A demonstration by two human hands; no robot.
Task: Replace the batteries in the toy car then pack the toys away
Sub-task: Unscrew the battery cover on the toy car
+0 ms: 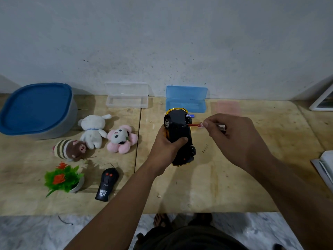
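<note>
Toy car (180, 134): I see it upside down, black underside up, gold body edging out, just past centre toward 12 o'clock.
Left hand (166, 146): my view shows it wrapped around the car's middle, thumb across the underside, closed firmly on it.
Right hand (232, 134): at 3 o'clock of the car, fingertips pinched on a small screwdriver (196, 125) whose red shaft points at the underside.
Remote (106, 184): black, lying at 8 o'clock on the wooden table (207, 186).
Plush toys (95, 134): three, at 9 o'clock.
Blue-lidded tub (36, 110): far 10 o'clock.
Cases: clear case (127, 95) and blue case (186, 99), both open, at 12 o'clock.
</note>
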